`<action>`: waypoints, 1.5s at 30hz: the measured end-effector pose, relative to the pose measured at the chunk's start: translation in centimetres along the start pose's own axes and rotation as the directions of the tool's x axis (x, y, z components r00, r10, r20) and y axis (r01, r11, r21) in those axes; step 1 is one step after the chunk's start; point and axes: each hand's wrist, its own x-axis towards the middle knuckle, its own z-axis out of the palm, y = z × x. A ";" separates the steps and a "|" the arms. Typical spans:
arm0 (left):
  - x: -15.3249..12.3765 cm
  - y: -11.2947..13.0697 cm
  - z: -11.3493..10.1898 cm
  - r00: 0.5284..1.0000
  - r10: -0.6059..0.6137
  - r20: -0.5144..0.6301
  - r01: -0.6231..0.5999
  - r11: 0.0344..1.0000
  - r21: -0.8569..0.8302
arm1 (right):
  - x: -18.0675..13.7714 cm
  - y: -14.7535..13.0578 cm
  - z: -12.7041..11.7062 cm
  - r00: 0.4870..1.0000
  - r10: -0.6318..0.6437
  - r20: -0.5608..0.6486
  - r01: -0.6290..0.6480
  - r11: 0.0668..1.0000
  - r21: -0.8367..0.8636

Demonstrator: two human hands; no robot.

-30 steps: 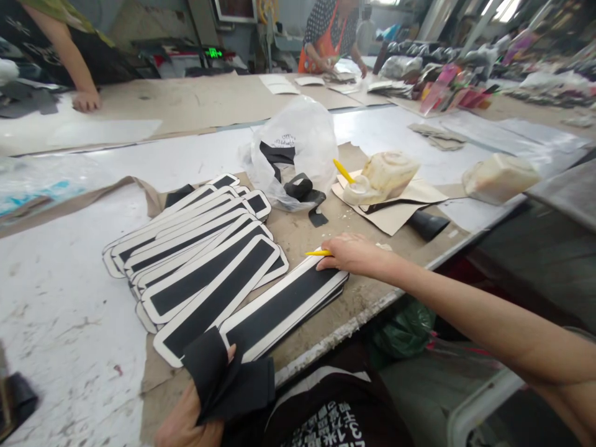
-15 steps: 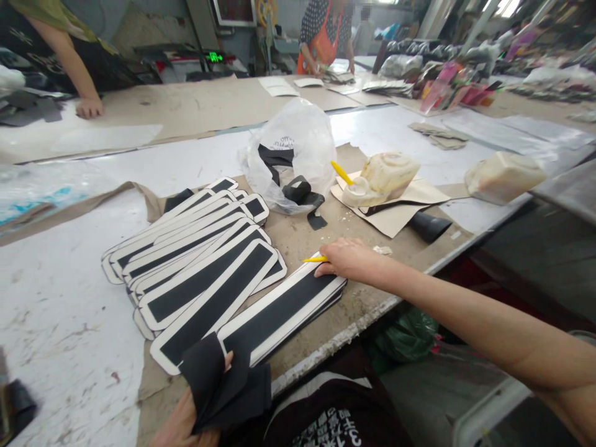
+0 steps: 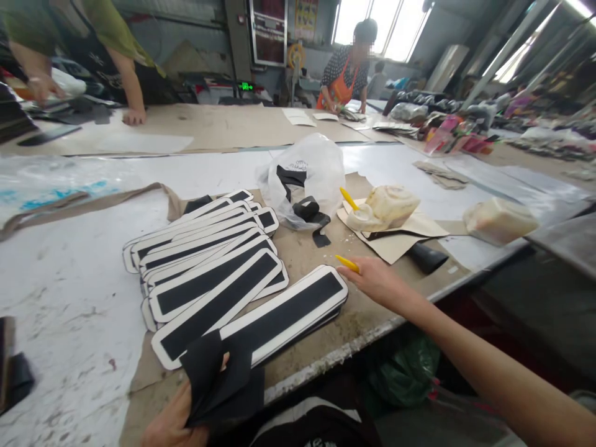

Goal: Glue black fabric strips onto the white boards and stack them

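My left hand (image 3: 172, 416) grips a floppy bunch of black fabric strips (image 3: 223, 379) at the front edge of the table. The strips overlap the near end of a pile of white-bordered black panels (image 3: 284, 310) with rounded corners. My right hand (image 3: 372, 279) is closed around a yellow plastic stick (image 3: 347, 264), just beyond the far end of that pile. Only part of the stick shows; the rest is inside the fingers. To the left, more such panels (image 3: 209, 261) lie fanned out and overlapping.
Behind the panels, a clear plastic bag (image 3: 326, 161) holds black scraps. A cut-open whitish container (image 3: 393, 205) with a yellow handle (image 3: 348, 198) sits on beige sheets. Near it are a black cone-like piece (image 3: 427, 257) and another whitish container (image 3: 500, 220). Two people stand across the table.
My right hand has moved off the far end of the near panel, rightward, with the yellow stick. My left hand keeps holding the black strips. The camera view has tilted up.
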 end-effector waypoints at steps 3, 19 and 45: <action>0.5 0.6 -0.3 0.993 -0.112 0.044 0.114 0.993 -0.042 | -0.5 -0.1 1.2 1.000 0.000 -0.031 0.002 0.997 0.076; 1.8 4.1 -2.9 0.827 -0.496 0.264 0.435 0.267 -0.860 | -2.6 -2.9 -1.0 0.968 0.112 0.224 -0.250 0.495 0.832; 1.2 3.5 -5.6 0.792 -0.603 0.100 0.391 0.374 -0.841 | -3.5 -7.2 1.5 0.993 0.090 0.076 -0.117 0.663 0.740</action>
